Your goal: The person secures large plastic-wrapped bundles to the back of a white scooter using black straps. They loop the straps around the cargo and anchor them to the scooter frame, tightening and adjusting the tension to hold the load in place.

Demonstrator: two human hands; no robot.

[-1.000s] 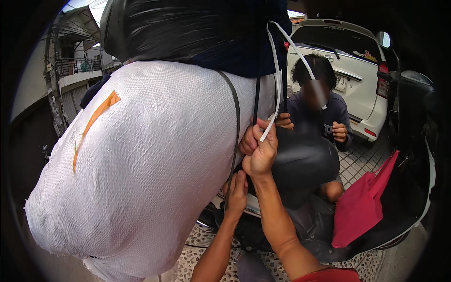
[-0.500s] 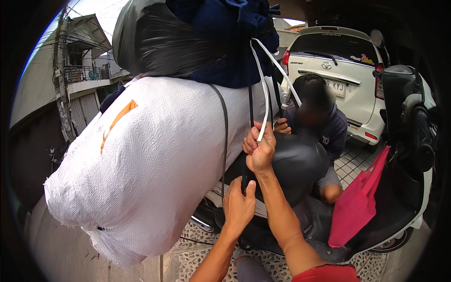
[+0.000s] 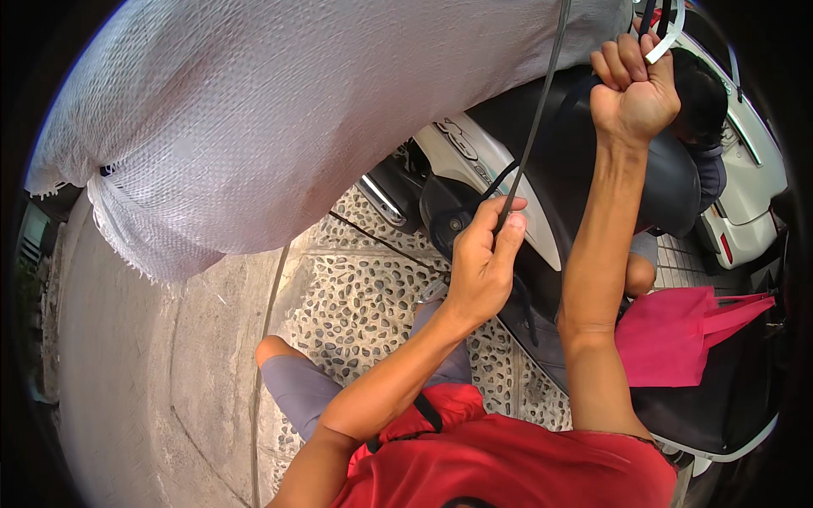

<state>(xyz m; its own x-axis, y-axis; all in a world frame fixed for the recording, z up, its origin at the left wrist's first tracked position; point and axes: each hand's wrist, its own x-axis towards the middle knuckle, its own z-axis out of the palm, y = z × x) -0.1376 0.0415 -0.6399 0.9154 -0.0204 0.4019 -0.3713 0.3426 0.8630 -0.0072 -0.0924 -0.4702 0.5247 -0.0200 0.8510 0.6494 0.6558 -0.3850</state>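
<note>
A big white woven sack (image 3: 254,118) lies across the back of a motor scooter, beside its black seat (image 3: 542,127). A flat dark strap (image 3: 542,102) runs down the sack's side. My left hand (image 3: 483,267) pinches this strap's lower part between thumb and fingers, beside the scooter's pale side panel (image 3: 495,182). A dark cord (image 3: 525,305) hangs just below that hand. Higher up at the right, my right hand (image 3: 631,93) is closed in a fist on dark cord (image 3: 647,19). The loose end of a white strip (image 3: 665,42) lies against its fingers.
Another person (image 3: 701,97) crouches beyond the seat, mostly hidden by my right arm and the scooter. A white car (image 3: 745,186) stands behind them. A pink bag (image 3: 665,339) rests on the scooter's front part. Pebbled paving (image 3: 356,296) meets concrete (image 3: 195,356) at left.
The view has tipped downward, so the sack's upper load is out of frame. My left hand has left the cord below my right hand and taken the flat strap farther left.
</note>
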